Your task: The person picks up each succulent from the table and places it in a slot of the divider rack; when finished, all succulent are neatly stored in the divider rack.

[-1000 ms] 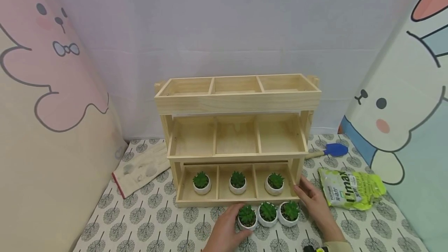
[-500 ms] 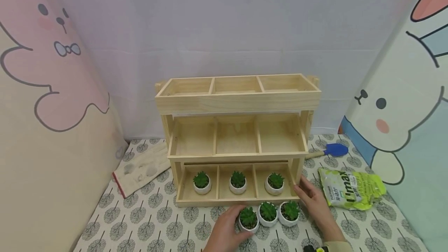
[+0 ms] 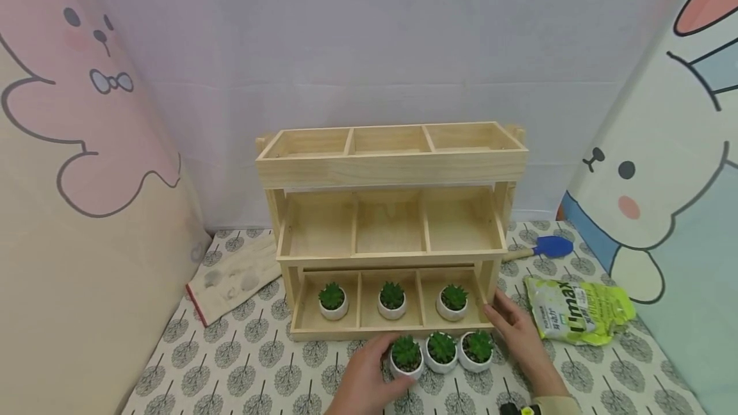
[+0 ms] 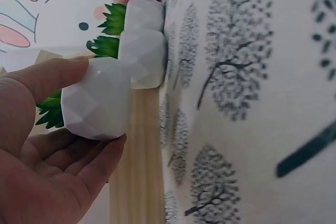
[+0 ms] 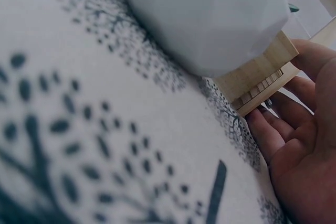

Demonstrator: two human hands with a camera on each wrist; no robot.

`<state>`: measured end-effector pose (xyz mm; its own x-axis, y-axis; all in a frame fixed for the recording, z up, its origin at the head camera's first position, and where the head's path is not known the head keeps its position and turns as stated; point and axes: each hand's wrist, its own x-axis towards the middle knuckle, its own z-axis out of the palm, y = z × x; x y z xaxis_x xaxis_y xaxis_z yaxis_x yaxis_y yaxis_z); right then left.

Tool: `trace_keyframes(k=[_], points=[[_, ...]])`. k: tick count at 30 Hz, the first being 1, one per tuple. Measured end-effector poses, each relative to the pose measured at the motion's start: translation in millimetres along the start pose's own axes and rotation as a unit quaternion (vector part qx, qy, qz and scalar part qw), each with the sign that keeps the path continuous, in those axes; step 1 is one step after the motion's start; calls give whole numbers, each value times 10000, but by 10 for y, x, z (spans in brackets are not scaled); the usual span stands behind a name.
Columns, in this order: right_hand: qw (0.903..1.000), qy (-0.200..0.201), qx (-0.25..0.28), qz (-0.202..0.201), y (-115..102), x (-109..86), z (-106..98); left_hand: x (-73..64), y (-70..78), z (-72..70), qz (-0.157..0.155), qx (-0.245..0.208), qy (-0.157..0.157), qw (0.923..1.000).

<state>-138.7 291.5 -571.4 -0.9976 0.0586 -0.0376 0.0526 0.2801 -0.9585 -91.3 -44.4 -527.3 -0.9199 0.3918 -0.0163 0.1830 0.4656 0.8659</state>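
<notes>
My left hand (image 3: pixel 369 373) grips a small white faceted pot (image 4: pixel 100 100) with a green succulent, thumb on one side and fingers on the other. In the left wrist view its base shows apart from the cloth. Right of it, two matching potted succulents (image 3: pixel 441 352) (image 3: pixel 476 351) stand side by side before the wooden plant shelf (image 3: pixel 392 171). My right hand (image 3: pixel 519 332) holds the right end of the shelf's bottom tier, thumb at the front corner and fingers behind the side board (image 5: pixel 262 77). Three more potted succulents (image 3: pixel 392 301) sit in that tier, one per compartment.
The shelf's middle and top tiers each have three bare compartments. A green-white bag (image 3: pixel 576 310) lies at right, with a blue shovel (image 3: pixel 553 246) behind it. A cream cloth piece with a red edge (image 3: pixel 236 277) lies at left on the tree-print tablecloth (image 3: pixel 259 376).
My left hand and its pot shifted slightly right and down, then back left and up a little. My right hand stays at the shelf's end.
</notes>
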Motion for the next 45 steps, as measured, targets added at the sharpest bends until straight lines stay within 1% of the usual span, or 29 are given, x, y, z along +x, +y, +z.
trace_keyframes(k=[3, 6, 8, 13, 14, 17, 19, 25, 28, 32, 37, 39, 45], points=[[10000, -16, 30, -32, 10, 2, 0, -4, 83, -47, -68, -25, -21, 10000], [10000, -7, 41, -61, 20, -2, 0, 1, 150, -74, 1, -81, 12, 10000], [10000, 0, 37, -82, 24, -5, 1, 9, 184, -85, 175, -67, 88, 9998], [10000, -22, 62, -74, 24, -2, -2, 49, 275, -112, 816, -4, 397, 9959], [10000, -16, 63, -62, 24, -1, -2, 60, 298, -120, 911, -12, 445, 9948], [10000, -5, 45, -28, 22, 3, -2, 103, 387, -146, 1067, -89, 500, 9930], [10000, 19, 19, 3, 17, 6, -1, 131, 477, -174, 1075, -68, 490, 9930], [10000, -1, -7, 41, -18, -11, -12, 246, 748, -220, 1055, 465, 567, 9917], [10000, -24, 12, 17, -21, -21, -15, 321, 857, -226, 1079, 557, 559, 9910], [10000, -30, 85, -17, -15, -30, -13, 436, 956, -236, 1297, 631, 548, 9880], [10000, 25, 83, -28, -13, -22, -9, 568, 1060, -265, 1643, 677, 584, 9823], [10000, 40, 73, -18, -8, -13, -6, 608, 1097, -282, 1700, 732, 612, 9808], [9999, 15, 135, -9, 17, 0, 4, 714, 1211, -345, 1702, 675, 608, 9812]])
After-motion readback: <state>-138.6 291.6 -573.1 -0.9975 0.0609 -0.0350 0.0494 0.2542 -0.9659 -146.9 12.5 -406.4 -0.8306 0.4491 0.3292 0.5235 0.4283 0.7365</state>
